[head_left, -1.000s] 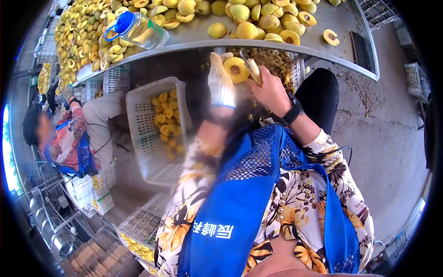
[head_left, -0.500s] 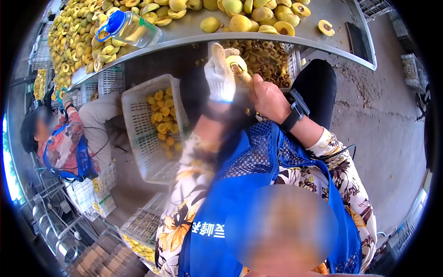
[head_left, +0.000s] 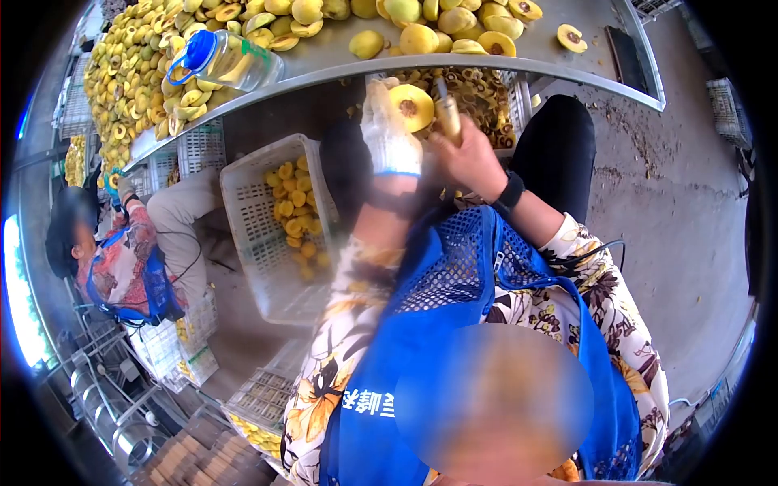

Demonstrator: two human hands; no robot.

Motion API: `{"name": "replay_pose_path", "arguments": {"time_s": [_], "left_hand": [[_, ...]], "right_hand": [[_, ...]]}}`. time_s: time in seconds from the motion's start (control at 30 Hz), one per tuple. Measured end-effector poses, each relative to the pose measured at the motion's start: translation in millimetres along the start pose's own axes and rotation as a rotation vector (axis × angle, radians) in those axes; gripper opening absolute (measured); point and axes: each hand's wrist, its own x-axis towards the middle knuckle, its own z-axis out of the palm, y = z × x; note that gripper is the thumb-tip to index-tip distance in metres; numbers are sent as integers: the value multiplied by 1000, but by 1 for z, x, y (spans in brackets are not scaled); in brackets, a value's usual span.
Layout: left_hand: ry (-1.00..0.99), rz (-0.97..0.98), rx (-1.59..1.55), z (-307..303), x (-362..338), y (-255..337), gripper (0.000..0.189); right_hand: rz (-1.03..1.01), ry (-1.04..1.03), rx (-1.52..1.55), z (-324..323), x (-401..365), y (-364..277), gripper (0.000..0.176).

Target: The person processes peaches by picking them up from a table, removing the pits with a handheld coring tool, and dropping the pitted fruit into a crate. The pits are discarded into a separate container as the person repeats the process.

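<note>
Pitting step, by my read. Left hand (head_left: 389, 138), in a white knit glove, was closed around 1 peach half (head_left: 412, 107). The half was held just below the table (head_left: 519, 58) edge, above the lap, with its cut face toward the camera and a brown pit in the centre.

Right hand (head_left: 468, 155), bare, gripped a tool (head_left: 447, 115) by its pale handle. The tool stood upright just beside the fruit's right edge. Could not tell whether the tip touched it.

Next move would call for the tip set at the pit's rim, the glove holding the half steady, and a shallow scoop so the flesh isn't torn.

Materials:
- Fruit: round, smooth yellow flesh, with a dark, rough pit.
- Glove: coarse knit, good grip on wet skin.
- Table: sheet steel, piled with whole and halved fruit.
- Bottle (head_left: 227, 58): clear plastic with a blue cap, lying on its side on the table.
- White crate (head_left: 243, 174): lattice plastic, tilted, with yellow halves inside, to the left of the hands.
- Second crate (head_left: 482, 89), under the table behind the hands: full of brownish scraps.

1 other person (head_left: 121, 259) sat well apart at the left.
</note>
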Motion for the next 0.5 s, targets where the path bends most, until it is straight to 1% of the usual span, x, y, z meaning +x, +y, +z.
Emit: {"name": "replay_pose_path", "arguments": {"time_s": [0.07,0.1,0.2,0.23,0.27,0.33,0.37,0.43,0.5], "left_hand": [[-34,-107,-129,0,-1,5,32],[-29,-210,-158,6,-6,12,31],[-208,-136,-142,8,-14,-4,33],[-315,-156,-205,5,-15,-6,36],[-335,-244,-225,2,-13,-6,36],[-362,-419,-266,3,-15,15,35],[-395,-553,-123,1,-18,30,41],[-400,-205,182,-10,-16,12,45],[-308,-107,367,-10,-12,9,47]], "right_hand": [[134,51,283,-6,8,11,32],[104,83,281,-8,9,11,31],[-18,160,171,-4,21,22,36],[-37,205,72,-11,22,19,39],[-5,141,126,-19,25,14,41],[7,-24,-52,-41,27,-12,39],[-173,2,-153,-42,30,-8,39],[-542,65,-352,-45,43,-2,39],[-447,120,-304,-48,44,-9,37]]}}
